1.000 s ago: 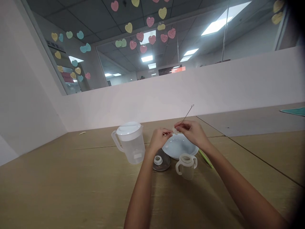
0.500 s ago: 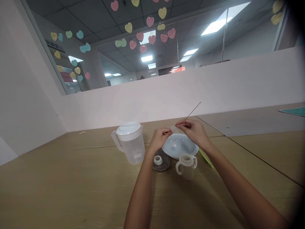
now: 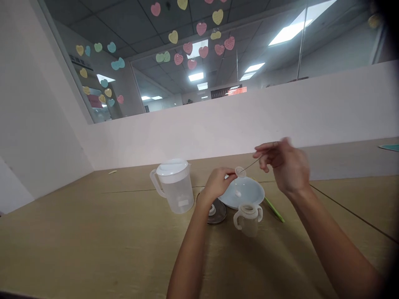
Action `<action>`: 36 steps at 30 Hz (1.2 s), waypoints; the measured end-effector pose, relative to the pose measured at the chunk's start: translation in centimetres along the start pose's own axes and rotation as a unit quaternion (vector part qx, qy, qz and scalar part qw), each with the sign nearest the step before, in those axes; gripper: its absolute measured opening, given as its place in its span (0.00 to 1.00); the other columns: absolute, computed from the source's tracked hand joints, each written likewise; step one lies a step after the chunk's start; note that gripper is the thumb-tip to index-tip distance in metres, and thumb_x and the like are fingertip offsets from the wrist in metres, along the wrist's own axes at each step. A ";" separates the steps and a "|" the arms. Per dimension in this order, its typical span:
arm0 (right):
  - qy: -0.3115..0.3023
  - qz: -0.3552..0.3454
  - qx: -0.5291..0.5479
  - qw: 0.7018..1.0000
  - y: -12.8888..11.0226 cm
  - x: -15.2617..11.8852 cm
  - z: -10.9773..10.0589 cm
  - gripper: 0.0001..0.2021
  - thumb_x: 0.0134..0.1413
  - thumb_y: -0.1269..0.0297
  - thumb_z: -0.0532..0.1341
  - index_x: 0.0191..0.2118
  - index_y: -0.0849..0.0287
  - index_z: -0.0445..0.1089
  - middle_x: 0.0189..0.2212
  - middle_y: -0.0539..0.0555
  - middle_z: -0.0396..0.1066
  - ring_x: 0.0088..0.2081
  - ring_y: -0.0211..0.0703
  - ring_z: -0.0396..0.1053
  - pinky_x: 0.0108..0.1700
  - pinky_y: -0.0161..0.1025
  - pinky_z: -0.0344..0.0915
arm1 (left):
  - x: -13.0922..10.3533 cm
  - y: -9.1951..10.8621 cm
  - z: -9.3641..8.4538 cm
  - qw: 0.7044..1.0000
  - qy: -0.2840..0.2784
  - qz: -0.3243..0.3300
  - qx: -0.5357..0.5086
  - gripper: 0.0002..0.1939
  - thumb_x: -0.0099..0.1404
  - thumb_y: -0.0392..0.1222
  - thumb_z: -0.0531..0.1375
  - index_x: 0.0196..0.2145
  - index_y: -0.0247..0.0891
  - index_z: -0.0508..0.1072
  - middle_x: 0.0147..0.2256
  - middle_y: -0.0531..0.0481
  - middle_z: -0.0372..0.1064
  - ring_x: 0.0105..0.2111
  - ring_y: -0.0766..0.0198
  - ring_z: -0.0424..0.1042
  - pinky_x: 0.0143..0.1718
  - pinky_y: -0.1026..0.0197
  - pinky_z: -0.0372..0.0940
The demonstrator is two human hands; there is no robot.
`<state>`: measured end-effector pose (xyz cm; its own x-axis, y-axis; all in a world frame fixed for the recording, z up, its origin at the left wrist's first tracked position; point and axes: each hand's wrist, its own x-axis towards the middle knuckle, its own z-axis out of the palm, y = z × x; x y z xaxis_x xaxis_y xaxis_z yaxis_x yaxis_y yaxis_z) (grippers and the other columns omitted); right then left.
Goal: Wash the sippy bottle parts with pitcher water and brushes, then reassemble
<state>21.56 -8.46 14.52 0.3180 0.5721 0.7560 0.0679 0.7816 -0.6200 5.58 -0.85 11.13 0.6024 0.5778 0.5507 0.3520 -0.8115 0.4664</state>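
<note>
Just right of frame centre, a clear round piece (image 3: 240, 172) was pinched by its edge between the left hand's (image 3: 222, 182) fingertips, raised by the far rim of the bowl as seen. A thin wire (image 3: 252, 163) was run from that piece up toward the right hand (image 3: 288, 166). The right hand was blurred, fingers spread and part-curled; whether the wire was gripped could not be told.

Main risk, as judged: since only a small edge was pinched, the piece could be twisted loose or dropped if the wire were pulled or levered sharply. If the wire were not firmly held, it could be lost into the bowl too. The two-handled cup could be knocked by a forearm, being placed close in front.

Containers: below the hands, a pale blue bowl (image 3: 255, 195), with a small white spot (image 3: 238, 193) inside, piece or glare not clear. Nearer, the handled cup (image 3: 249, 222) was stood upright, mouth uncovered, contents not readable. Left of it, a dark round dish (image 3: 220, 215) was part-hidden by the left forearm, a white ring (image 3: 212, 210) on it. Further left, a lidded pitcher (image 3: 179, 191) was stood upright; liquid could not be confirmed. Right of the bowl, a green stick (image 3: 274, 210) was laid slantwise.
</note>
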 end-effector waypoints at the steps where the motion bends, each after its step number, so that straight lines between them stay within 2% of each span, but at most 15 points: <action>1: 0.045 -0.032 0.014 0.998 -0.5 -0.2 0.1 0.25 0.55 0.45 0.48 0.24 0.61 0.69 0.20 0.52 0.67 0.17 0.33 0.59 0.17 0.34 0.53 | 0.0 0.1 0.1 1.000 -0.005 0.002 0.001 0.14 0.63 0.43 0.52 0.38 0.36 0.75 0.35 0.49 0.74 0.34 0.64 0.69 0.36 0.65 0.60; 3: 0.140 -0.098 -0.005 0.985 -0.8 -0.6 0.6 0.26 0.56 0.46 0.47 0.18 0.60 0.63 0.14 0.49 0.59 0.15 0.33 0.57 0.17 0.33 0.50 | 0.0 0.2 0.2 1.000 -0.009 0.006 -0.006 0.14 0.63 0.43 0.52 0.40 0.37 0.75 0.37 0.49 0.74 0.35 0.64 0.69 0.37 0.65 0.60; 5: 0.201 -0.142 -0.040 0.968 -0.5 -1.0 1.2 0.25 0.56 0.48 0.49 0.14 0.58 0.55 0.11 0.46 0.52 0.15 0.31 0.54 0.16 0.33 0.47 | -0.1 0.4 0.3 1.000 -0.014 0.009 -0.015 0.15 0.63 0.42 0.52 0.41 0.38 0.74 0.38 0.49 0.74 0.36 0.64 0.69 0.38 0.65 0.60; 8: 0.223 -0.154 -0.071 0.960 0.4 -1.2 1.9 0.25 0.57 0.49 0.48 0.14 0.57 0.49 0.11 0.44 0.46 0.14 0.31 0.51 0.16 0.33 0.46 | -0.1 1.1 0.4 0.999 -0.025 0.018 -0.028 0.14 0.63 0.42 0.52 0.41 0.38 0.75 0.38 0.49 0.74 0.37 0.64 0.69 0.38 0.65 0.60; 12: 0.249 -0.156 -0.144 0.945 1.4 -1.3 1.7 0.25 0.59 0.49 0.45 0.15 0.56 0.50 0.12 0.45 0.48 0.15 0.32 0.53 0.18 0.34 0.48 | -0.1 2.1 0.8 0.997 -0.034 0.040 -0.048 0.13 0.63 0.41 0.52 0.40 0.38 0.75 0.37 0.50 0.74 0.36 0.65 0.69 0.38 0.66 0.60; 14: 0.233 -0.154 -0.185 0.942 2.0 -1.4 1.4 0.25 0.60 0.51 0.43 0.15 0.56 0.51 0.12 0.46 0.50 0.16 0.33 0.53 0.19 0.34 0.50 | 0.0 2.5 1.0 0.997 -0.033 0.039 -0.053 0.13 0.63 0.40 0.52 0.40 0.39 0.75 0.37 0.50 0.73 0.36 0.65 0.69 0.39 0.65 0.60; 18: 0.150 -0.170 -0.268 0.936 3.8 -1.7 1.5 0.23 0.61 0.56 0.42 0.17 0.57 0.55 0.14 0.48 0.56 0.18 0.34 0.56 0.24 0.35 0.54 | 0.2 2.9 0.8 0.997 0.001 0.022 -0.077 0.13 0.62 0.40 0.53 0.39 0.38 0.75 0.37 0.49 0.73 0.36 0.64 0.69 0.39 0.64 0.61; 21: 0.089 -0.224 -0.304 0.922 5.0 -1.7 1.9 0.20 0.61 0.60 0.44 0.20 0.57 0.61 0.23 0.53 0.65 0.27 0.38 0.64 0.32 0.37 0.60 | 0.4 2.9 0.4 0.994 0.034 0.015 -0.104 0.12 0.62 0.41 0.54 0.37 0.37 0.75 0.35 0.48 0.73 0.35 0.64 0.68 0.38 0.64 0.62; 24: 0.053 -0.246 -0.297 0.921 5.7 -1.4 2.0 0.19 0.60 0.64 0.45 0.21 0.57 0.63 0.30 0.55 0.68 0.35 0.40 0.66 0.38 0.39 0.62 | 0.6 2.6 0.2 0.992 0.041 0.007 -0.123 0.12 0.61 0.42 0.55 0.37 0.36 0.76 0.33 0.49 0.72 0.34 0.64 0.68 0.38 0.64 0.62; 28: 0.020 -0.255 -0.309 0.916 6.0 -0.9 1.4 0.14 0.59 0.66 0.48 0.32 0.58 0.70 0.37 0.56 0.68 0.42 0.43 0.65 0.45 0.42 0.61 | 0.8 2.1 0.3 0.984 0.047 -0.002 -0.174 0.12 0.60 0.42 0.56 0.38 0.35 0.75 0.33 0.48 0.72 0.34 0.64 0.68 0.38 0.64 0.62; 32: 0.000 -0.243 -0.334 0.911 5.7 -0.5 0.9 0.13 0.57 0.66 0.52 0.44 0.54 0.70 0.43 0.55 0.68 0.45 0.44 0.63 0.49 0.46 0.58 | 0.8 1.8 0.5 0.981 0.061 -0.007 -0.184 0.13 0.60 0.43 0.56 0.37 0.35 0.75 0.33 0.49 0.72 0.34 0.64 0.67 0.38 0.64 0.62; 34: -0.026 -0.228 -0.322 0.918 5.3 -0.4 0.9 0.13 0.56 0.65 0.53 0.44 0.52 0.70 0.42 0.53 0.69 0.45 0.44 0.64 0.48 0.46 0.59 | 0.8 1.6 0.6 0.980 0.069 -0.011 -0.186 0.13 0.61 0.44 0.55 0.36 0.34 0.75 0.33 0.49 0.72 0.34 0.64 0.67 0.37 0.64 0.62; 36: -0.042 -0.218 -0.304 0.927 5.0 -0.3 1.0 0.10 0.54 0.64 0.55 0.39 0.52 0.73 0.40 0.52 0.71 0.44 0.44 0.64 0.47 0.46 0.60 | 0.8 1.5 0.6 0.980 0.073 -0.012 -0.183 0.13 0.61 0.45 0.55 0.34 0.33 0.74 0.32 0.49 0.72 0.34 0.64 0.67 0.36 0.64 0.61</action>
<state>20.91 -4.46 11.43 0.0630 0.2727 0.9600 0.7001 0.6735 -0.2372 7.03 -1.64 11.84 0.4788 0.6247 0.6169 0.0685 -0.7271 0.6832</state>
